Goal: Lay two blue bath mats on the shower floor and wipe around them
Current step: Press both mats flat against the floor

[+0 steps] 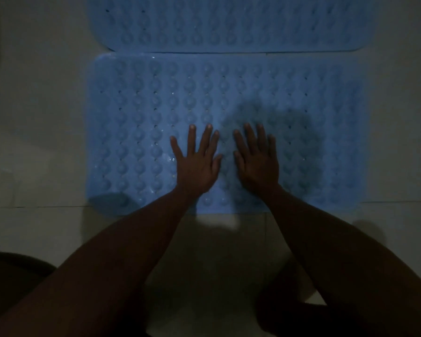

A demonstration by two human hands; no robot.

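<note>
Both hands, left hand [197,164] and right hand [258,164], lie flat with fingers spread, holding nothing, on the near blue mat [131,132]; the far blue mat [229,23] lies just beyond.

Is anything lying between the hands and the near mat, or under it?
Nothing visible. The left hand and right hand lie flat, side by side, directly on the near mat. It looks flat on the floor, its far edge meeting the far mat.
</note>
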